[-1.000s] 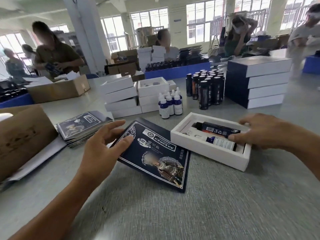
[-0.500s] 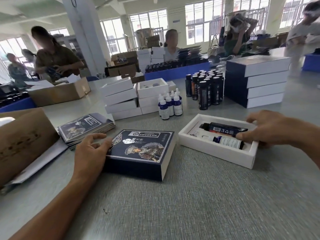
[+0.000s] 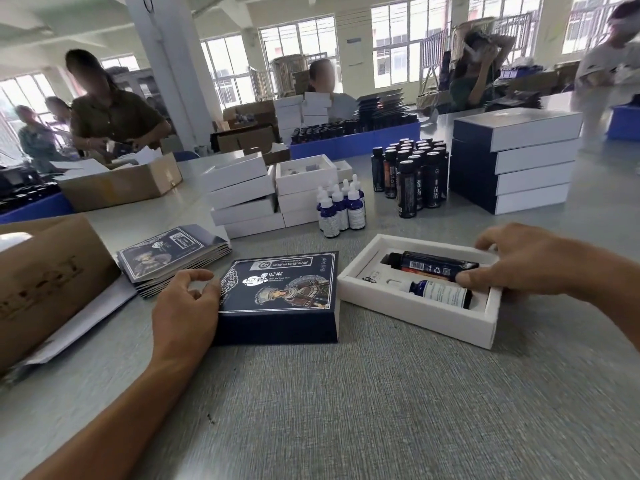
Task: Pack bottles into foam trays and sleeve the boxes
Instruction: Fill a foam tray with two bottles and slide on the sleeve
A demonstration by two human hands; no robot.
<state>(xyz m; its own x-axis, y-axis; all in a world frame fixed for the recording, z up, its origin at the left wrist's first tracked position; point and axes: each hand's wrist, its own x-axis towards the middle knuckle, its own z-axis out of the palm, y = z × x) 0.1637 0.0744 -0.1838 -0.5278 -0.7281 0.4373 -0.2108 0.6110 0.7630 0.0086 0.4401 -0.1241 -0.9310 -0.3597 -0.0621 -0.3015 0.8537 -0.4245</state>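
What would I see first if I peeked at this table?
You would first see the white foam tray in the middle right, with a black bottle and a small blue dropper bottle lying in it, and the right hand holding its far end. Just left of it sits a dark blue sleeve with a picture on top, steadied by the left hand. Behind stand more bottles and stacked boxes.

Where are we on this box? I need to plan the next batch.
Done: both bottles, the black bottle and dropper bottle, lie in the tray; four sleeved boxes are stacked behind. In hand: left hand holds the opened sleeve, right hand grips the tray. Left: sliding the tray in, then the loose bottles.
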